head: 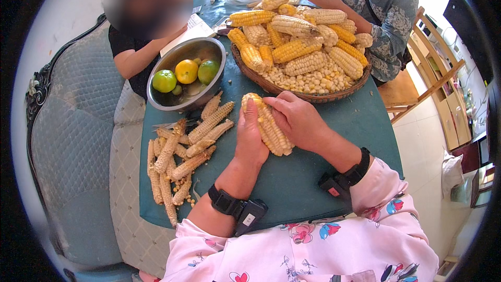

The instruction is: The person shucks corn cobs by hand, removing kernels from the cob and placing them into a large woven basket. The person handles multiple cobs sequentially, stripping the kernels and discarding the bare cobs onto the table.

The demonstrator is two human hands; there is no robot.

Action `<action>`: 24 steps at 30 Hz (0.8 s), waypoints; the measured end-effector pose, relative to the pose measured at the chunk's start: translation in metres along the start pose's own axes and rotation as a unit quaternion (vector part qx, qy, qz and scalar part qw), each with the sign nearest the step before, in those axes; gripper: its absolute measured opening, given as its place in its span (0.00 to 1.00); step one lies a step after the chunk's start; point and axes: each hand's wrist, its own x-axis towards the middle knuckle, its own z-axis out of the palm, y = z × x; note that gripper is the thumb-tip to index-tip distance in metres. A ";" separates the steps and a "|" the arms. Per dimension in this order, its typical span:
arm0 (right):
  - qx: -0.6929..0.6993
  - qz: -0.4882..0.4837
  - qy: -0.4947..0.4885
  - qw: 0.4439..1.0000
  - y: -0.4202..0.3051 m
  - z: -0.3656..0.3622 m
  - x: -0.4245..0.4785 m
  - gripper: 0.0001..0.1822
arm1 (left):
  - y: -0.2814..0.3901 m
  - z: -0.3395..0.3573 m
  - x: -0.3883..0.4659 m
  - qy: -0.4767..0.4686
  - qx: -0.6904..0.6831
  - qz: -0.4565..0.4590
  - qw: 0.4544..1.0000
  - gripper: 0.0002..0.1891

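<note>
An ear of dried corn (274,135), pale with some yellow kernels, is held above the green tabletop (297,188). My left hand (250,137) grips it from the left, its thumb lying along the upper part. From the right, my right hand (295,119) holds the same ear, fingers against its upper side. Just beyond my hands stands a round woven basket (309,97), heaped with yellow and white ears (299,49) and loose kernels (309,80). A pile of stripped corncobs (168,164) lies left of my left hand, with a few kernels among them.
A steel bowl (156,100) with green and yellow citrus fruit (186,71) stands at the left table edge. Scissors (166,125) lie partly under the cobs. One person (133,51) sits far left by an open book (191,33); another person (391,19) sits beyond the basket, near a wooden chair (407,86).
</note>
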 end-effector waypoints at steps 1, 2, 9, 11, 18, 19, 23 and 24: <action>-0.001 0.002 0.000 1.000 0.001 0.000 0.000 0.13 | 0.000 0.002 -0.001 0.001 0.009 0.007 1.000 0.17; -0.001 0.005 -0.001 1.000 0.001 0.000 0.000 0.13 | 0.000 0.003 -0.001 0.001 0.019 0.014 1.000 0.17; 0.011 -0.019 0.032 0.999 0.002 0.000 0.002 0.11 | -0.001 0.008 -0.002 0.017 0.070 0.037 0.997 0.13; 0.019 -0.024 0.025 0.999 0.004 -0.001 0.003 0.11 | -0.003 0.008 -0.002 0.025 0.085 0.046 0.995 0.12; 0.021 -0.010 0.008 1.000 -0.002 -0.009 0.004 0.10 | 0.000 0.008 -0.003 0.008 0.028 0.019 0.999 0.20; 0.015 -0.027 0.005 1.000 -0.006 -0.011 0.004 0.10 | 0.003 0.013 -0.005 0.000 0.005 0.003 1.000 0.21; 0.016 -0.050 -0.006 0.999 -0.002 -0.008 0.003 0.11 | 0.002 0.013 -0.006 -0.008 -0.015 0.001 1.000 0.23; 0.006 -0.045 -0.012 0.999 -0.002 -0.008 0.003 0.10 | 0.001 0.012 -0.005 -0.005 -0.013 0.007 1.000 0.22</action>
